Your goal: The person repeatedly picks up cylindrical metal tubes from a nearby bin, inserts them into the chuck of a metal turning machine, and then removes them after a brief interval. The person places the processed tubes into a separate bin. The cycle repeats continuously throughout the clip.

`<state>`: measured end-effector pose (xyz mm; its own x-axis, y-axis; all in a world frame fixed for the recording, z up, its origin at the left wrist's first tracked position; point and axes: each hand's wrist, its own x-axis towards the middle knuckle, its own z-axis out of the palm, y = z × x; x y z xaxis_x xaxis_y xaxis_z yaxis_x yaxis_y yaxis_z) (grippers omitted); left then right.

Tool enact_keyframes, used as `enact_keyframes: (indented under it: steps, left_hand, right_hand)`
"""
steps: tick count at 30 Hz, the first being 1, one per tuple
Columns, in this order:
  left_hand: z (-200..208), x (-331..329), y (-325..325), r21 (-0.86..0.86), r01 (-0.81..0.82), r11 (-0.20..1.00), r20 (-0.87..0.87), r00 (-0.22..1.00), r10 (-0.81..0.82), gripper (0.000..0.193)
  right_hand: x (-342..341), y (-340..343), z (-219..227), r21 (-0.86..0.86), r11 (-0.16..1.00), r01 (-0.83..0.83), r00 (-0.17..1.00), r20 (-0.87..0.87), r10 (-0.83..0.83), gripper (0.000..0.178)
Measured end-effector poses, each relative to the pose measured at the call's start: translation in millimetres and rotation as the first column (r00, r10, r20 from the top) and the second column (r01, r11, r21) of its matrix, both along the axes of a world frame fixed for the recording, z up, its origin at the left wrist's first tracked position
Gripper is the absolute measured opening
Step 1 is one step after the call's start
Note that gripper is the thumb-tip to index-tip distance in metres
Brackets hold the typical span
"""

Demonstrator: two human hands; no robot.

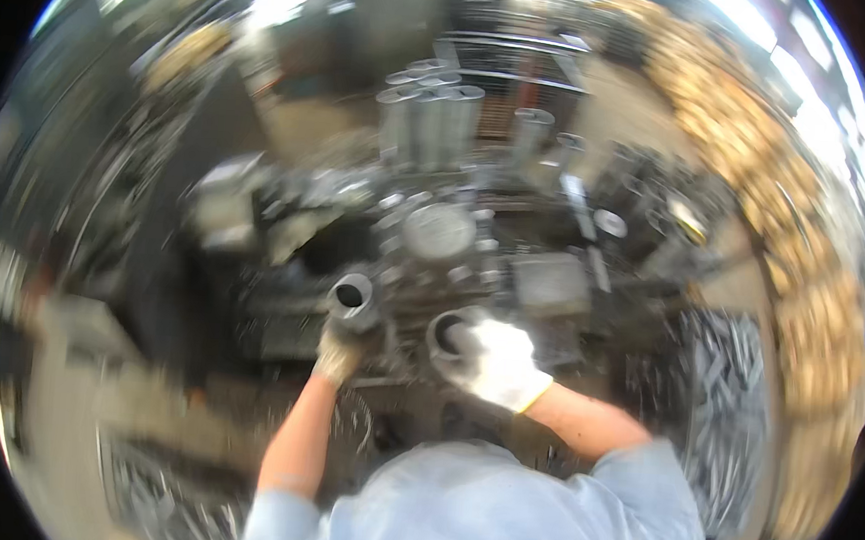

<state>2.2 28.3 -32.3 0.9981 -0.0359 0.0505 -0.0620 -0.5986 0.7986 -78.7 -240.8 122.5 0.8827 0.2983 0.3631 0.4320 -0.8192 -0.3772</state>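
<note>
Both my hands wear whitish work gloves, and the whole view is smeared by motion. My left hand (339,352) is wrapped round the lower part of a short grey metal tube (351,310), its dark open end facing up. To the right of it, my right hand (508,364) grips a second, wider metal tube (438,341) by its side; its round opening is also dark. Just beyond the hands sits a round metal disc (439,231) ringed by several small blocks on a dark machine bed. The fingertips of both hands are blurred.
Several tall grey tubes (428,124) stand together at the back. A square grey plate (550,282) lies right of the disc. Bins of metal pieces (727,391) flank me on the right and lower left. Stacked tan sacks or bundles (802,286) line the right side.
</note>
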Motion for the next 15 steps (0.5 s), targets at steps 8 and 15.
enact_keyframes:
  steps: [8, 15]
  left_hand:
    - [68, 27, 85, -0.026, 0.216, 0.976, 0.45, 0.874, -0.181, 0.075]
    - [140, 156, 149, 0.54, -0.398, 0.742, 0.802, 0.511, -0.31, 0.053]
  right_hand:
    - [30, -6, 97, 0.197, 0.978, -0.07, 0.994, -0.073, 0.086, 0.038]
    - [311, 71, 54, -0.419, 0.891, -0.173, 0.968, -0.241, 0.074, 0.041]
